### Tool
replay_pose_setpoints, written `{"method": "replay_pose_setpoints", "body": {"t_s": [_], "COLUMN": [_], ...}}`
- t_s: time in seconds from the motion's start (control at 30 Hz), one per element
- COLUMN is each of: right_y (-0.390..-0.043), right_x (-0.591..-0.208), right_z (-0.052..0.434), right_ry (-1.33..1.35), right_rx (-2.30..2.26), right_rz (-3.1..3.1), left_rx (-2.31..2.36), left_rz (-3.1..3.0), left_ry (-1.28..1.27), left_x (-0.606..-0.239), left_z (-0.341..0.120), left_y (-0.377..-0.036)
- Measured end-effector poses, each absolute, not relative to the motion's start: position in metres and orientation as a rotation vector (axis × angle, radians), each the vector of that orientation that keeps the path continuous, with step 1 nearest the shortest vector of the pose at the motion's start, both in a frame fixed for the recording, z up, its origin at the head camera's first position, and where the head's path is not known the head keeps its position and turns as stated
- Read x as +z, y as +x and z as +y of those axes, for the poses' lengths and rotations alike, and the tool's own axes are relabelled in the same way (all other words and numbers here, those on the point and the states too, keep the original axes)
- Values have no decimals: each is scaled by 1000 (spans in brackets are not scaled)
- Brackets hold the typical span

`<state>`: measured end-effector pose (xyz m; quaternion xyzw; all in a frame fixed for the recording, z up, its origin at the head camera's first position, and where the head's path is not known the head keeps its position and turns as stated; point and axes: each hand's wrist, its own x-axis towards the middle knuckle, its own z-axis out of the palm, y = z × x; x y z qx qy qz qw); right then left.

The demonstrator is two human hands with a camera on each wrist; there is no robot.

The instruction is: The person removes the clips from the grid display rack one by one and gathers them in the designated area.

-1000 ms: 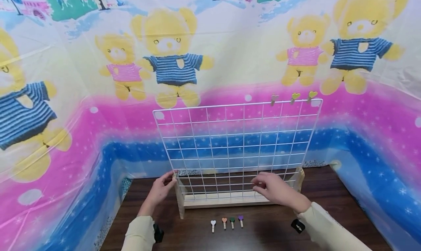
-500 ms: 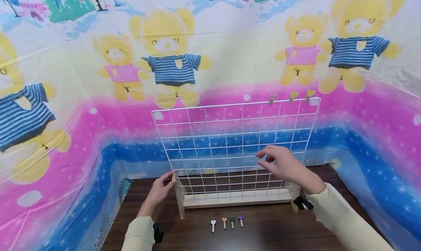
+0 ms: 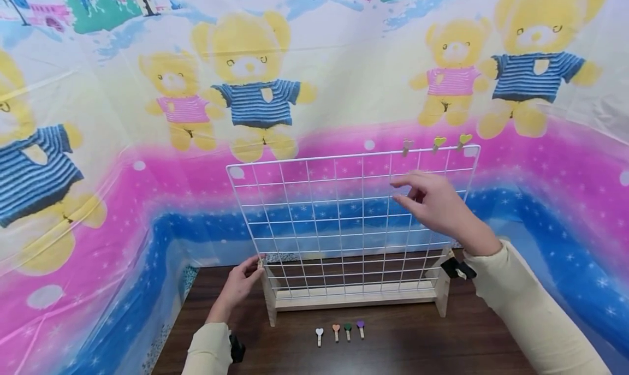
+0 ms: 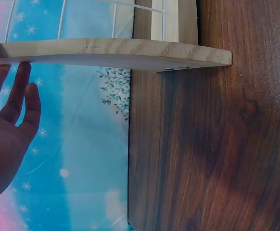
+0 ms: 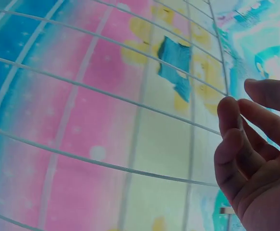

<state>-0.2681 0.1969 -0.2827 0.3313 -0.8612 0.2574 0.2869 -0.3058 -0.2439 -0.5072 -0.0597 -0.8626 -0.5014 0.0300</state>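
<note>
A white wire grid (image 3: 344, 222) stands upright in a wooden stand (image 3: 354, 299) on a dark wood table (image 3: 403, 345). Three heart-topped clips (image 3: 438, 142) sit on the grid's top edge at the right. My right hand (image 3: 404, 191) hovers in front of the grid's upper right, just below those clips, fingers loosely curled and holding nothing. In the right wrist view the same hand (image 5: 236, 120) is close to the grid wires (image 5: 130, 106). My left hand (image 3: 248, 271) touches the stand's left post with straight fingers. The left wrist view shows this hand (image 4: 12, 96) beside the post's wooden foot (image 4: 111, 52).
Several small heart clips (image 3: 339, 331) lie in a row on the table in front of the stand. A bright teddy-bear sheet (image 3: 255, 91) walls in the table at the back and both sides.
My right hand has risen from the bottom of the grid to its upper right area. The left hand and the stand have stayed put.
</note>
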Motion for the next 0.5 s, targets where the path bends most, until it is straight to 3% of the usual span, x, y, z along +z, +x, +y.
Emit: {"method": "replay_pose_setpoints", "body": {"t_s": [0.5], "right_y": [-274], "right_x": [-231], "right_z": [194], "right_ry": [826], "right_rx": [713], "right_rz": [-2094], "left_rx": [-1519], "left_rz": [-2660], "left_ry": [-188], "left_x": [-509], "left_z": [-244], "left_y": [-307]}}
